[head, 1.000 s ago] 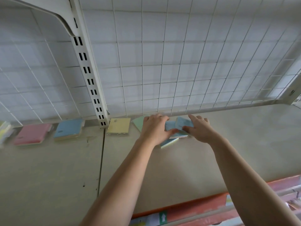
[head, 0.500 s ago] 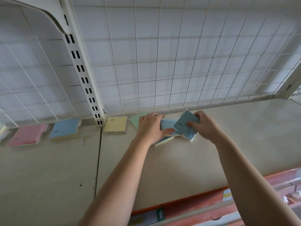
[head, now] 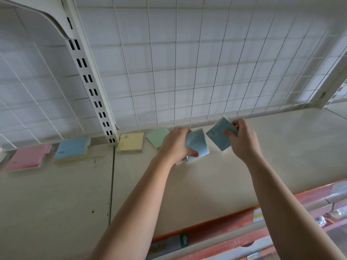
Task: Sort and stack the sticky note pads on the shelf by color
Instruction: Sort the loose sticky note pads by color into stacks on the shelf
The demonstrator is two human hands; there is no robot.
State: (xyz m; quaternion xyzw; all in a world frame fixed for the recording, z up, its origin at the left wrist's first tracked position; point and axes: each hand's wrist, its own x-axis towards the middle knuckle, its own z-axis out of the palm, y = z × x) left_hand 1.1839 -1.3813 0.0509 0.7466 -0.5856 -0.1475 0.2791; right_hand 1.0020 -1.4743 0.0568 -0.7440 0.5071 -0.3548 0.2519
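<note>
Presently held, right blue pad point(head: 218, 137): lifted off the shelf near its back edge, tilted corner-up, small dark print on its face.
Right hand point(head: 244, 140): grips that pad, thumb across the face and the other fingers point(head: 235, 125) curled round its far edge.
Left blue pad point(head: 197, 145): just beside the right one and apart from it by a narrow gap, a little blurred; whether it touches the shelf cannot be told.
Left hand point(head: 175, 145): holds the left blue pad, the thumb pressed on its lower face, the other fingers bent over the top edge.
Under the left hand: a pale corner peeks out (too hidden to say what it is).
Green pad point(head: 156, 136): flat at the back edge of the shelf, partly behind the left hand, turned at an angle.
Yellow pad point(head: 130, 142): flat at the back edge, just left of the green one, beside the foot of the slotted upright point(head: 90, 81).
Blue stack point(head: 72, 148): on the left shelf section at the back edge, blue on top with paler layers beneath.
Pink pad point(head: 28, 159): left of the blue stack, near the shelf's left end.
Shelf point(head: 206, 194): beige board, a seam running front to back below the upright.
Wire grid point(head: 187, 72): white, rising from the back edge.
Front edge: an orange label strip point(head: 231, 222).
</note>
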